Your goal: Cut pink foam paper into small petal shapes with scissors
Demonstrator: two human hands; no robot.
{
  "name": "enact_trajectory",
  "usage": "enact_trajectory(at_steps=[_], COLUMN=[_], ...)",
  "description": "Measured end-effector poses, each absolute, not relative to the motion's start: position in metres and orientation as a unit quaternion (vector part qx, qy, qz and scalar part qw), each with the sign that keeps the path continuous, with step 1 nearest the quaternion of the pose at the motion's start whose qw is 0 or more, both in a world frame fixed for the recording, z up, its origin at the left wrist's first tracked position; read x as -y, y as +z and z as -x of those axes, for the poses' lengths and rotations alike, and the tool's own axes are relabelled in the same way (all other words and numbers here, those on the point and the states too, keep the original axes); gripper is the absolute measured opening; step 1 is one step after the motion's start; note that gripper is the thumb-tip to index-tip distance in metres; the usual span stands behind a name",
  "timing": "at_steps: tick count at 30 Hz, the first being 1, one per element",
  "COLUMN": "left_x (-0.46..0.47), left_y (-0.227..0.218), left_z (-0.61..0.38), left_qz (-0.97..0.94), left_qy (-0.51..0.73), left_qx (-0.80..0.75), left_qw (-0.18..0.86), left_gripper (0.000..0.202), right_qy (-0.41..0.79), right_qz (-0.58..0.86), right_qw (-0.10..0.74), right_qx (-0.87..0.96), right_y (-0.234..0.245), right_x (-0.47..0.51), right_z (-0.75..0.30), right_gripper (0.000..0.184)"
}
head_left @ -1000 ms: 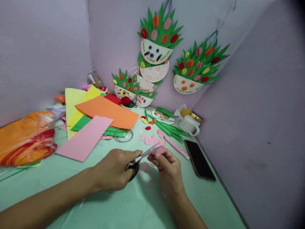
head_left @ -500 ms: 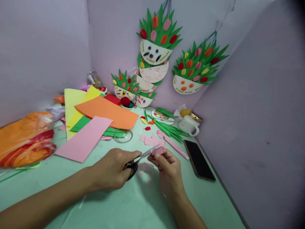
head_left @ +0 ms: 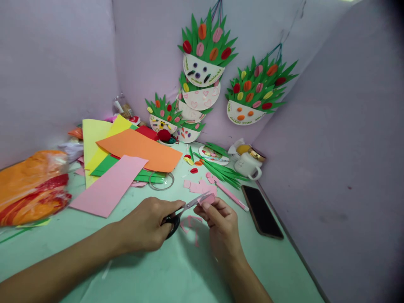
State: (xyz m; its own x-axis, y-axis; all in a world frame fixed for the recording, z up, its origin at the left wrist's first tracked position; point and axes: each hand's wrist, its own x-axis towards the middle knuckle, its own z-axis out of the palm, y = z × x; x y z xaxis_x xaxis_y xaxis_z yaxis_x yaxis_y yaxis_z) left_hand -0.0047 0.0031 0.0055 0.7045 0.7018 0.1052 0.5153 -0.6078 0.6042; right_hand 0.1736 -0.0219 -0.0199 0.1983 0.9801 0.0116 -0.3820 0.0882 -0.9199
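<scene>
My left hand (head_left: 148,225) grips black-handled scissors (head_left: 181,211), fingers through the loops, blades pointing right and up. The blade tips meet a small pink paper piece (head_left: 206,199) pinched between the fingers of my right hand (head_left: 221,225). Both hands hover low over the pale green table (head_left: 151,273). Thin pink paper offcuts (head_left: 191,223) lie on the table right under the scissors. Several small pink cut squares (head_left: 198,186) lie just beyond my hands.
Pink (head_left: 109,186), orange (head_left: 142,148), yellow and green paper sheets lie at the left. An orange plastic bag (head_left: 30,187) sits at far left. A black phone (head_left: 261,205), pink pen (head_left: 232,196), white mug (head_left: 248,164), green paper strips (head_left: 225,172) and a tape ring (head_left: 161,180) lie nearby. Paper flower baskets (head_left: 205,63) hang on the wall.
The hands keep the same grip on scissors and pink piece. The scissor blades have closed a little on the pink piece, and the view has shifted slightly.
</scene>
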Motion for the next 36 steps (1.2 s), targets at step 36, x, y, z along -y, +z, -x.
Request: enact_trajectory(at_steps=[36], left_x=[-0.0019], left_y=[0.0069], left_z=[0.0059], left_qz=[-0.885], left_qy=[0.17], left_qx=[-0.332], left_qw=[0.277], left_gripper=[0.015], right_qy=[0.53], right_qz=[0.408], right_qw=[0.638], right_qx=[0.381], right_y=[-0.0221], right_x=[0.0236], right_z=[-0.1721], right_gripper=[0.011])
